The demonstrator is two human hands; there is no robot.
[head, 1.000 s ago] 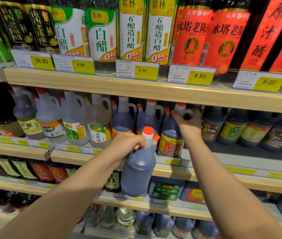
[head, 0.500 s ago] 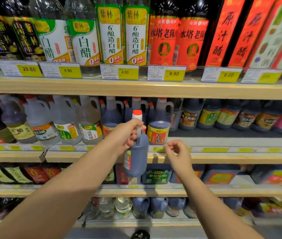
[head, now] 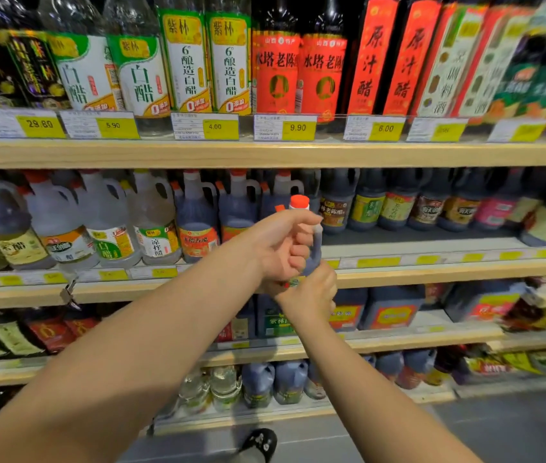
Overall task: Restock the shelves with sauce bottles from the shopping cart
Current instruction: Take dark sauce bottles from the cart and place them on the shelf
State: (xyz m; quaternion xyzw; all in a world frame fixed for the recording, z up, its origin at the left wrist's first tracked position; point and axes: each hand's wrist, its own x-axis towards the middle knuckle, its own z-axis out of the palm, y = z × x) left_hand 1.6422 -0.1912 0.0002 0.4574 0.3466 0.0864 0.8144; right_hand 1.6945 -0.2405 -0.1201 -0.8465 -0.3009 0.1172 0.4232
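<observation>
My left hand point(head: 283, 243) grips the handle of a dark sauce bottle point(head: 315, 248) with an orange-red cap point(head: 299, 201), held upright in front of the second shelf point(head: 432, 274). My right hand point(head: 313, 292) holds the same bottle from below, its fingers curled round the bottle's lower part. Both hands hide most of the bottle's body and label. The bottle is level with the front edge of that shelf, just right of a row of similar dark bottles point(head: 196, 222).
A bare stretch of the second shelf point(head: 398, 243) lies right of the held bottle, with smaller dark bottles point(head: 395, 202) at its back. Clear vinegar jugs point(head: 111, 225) stand to the left. The top shelf point(head: 264, 153) carries price tags. A shoe point(head: 259, 442) shows on the floor.
My right hand came back from the shelf row and took hold of the bottle's lower part. My left hand raised the bottle and moved it right, toward the second shelf.
</observation>
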